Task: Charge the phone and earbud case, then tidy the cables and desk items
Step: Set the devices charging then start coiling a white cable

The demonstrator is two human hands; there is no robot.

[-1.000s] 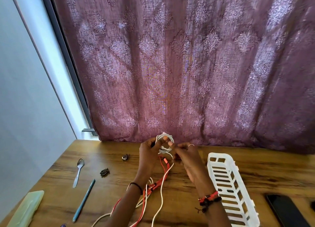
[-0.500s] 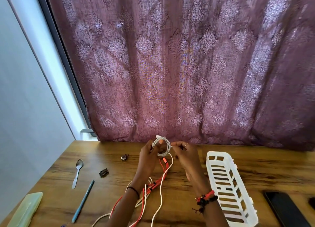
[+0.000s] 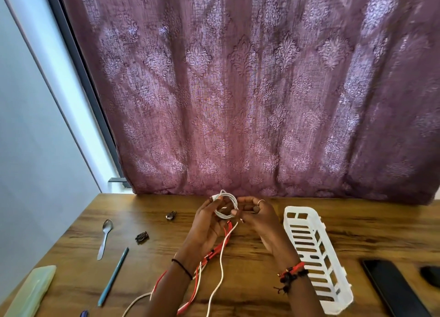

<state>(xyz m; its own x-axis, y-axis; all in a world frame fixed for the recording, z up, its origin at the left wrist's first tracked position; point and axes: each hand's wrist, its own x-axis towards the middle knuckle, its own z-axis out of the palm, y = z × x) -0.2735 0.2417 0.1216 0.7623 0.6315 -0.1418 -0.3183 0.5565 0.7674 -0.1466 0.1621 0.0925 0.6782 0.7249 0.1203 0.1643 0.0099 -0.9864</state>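
**White cable coiled between both hands**

Held just above the wooden desk (image 3: 247, 276), near its far edge and in front of the purple curtain (image 3: 238, 90): a small coil of white cable (image 3: 235, 203). Wrapped on its left side by the left hand (image 3: 207, 226), fingers curled round the loops. Pinched at the lower right by the right hand (image 3: 260, 218), thumb and forefinger closed narrowly on the strand, a ring on one finger. Coil caught between the two hands and touching both.

Dropping from under the coil toward the near edge of the desk: a loose white tail of the same cable. Alongside it, a red cable (image 3: 222, 244), lying between the two forearms and passing beneath the left one.

Just beside the right forearm, on its right: a white slotted basket (image 3: 292, 209), lying lengthwise from far to near. Desk wood visible through its slots. Apart from the coil and from both cables.

Right of the basket, toward the near right corner: a dark phone (image 3: 392, 290), lying flat. Beyond it, at the frame's edge, a dark rounded object (image 3: 431, 276), too cut off to identify.

Left of the hands, well apart from the coil: a small padlock-like piece (image 3: 171, 215), a dark clip (image 3: 142, 236), a spoon (image 3: 104, 235), a teal pen (image 3: 114, 276), and a pale green case (image 3: 31, 293) at the near left corner.
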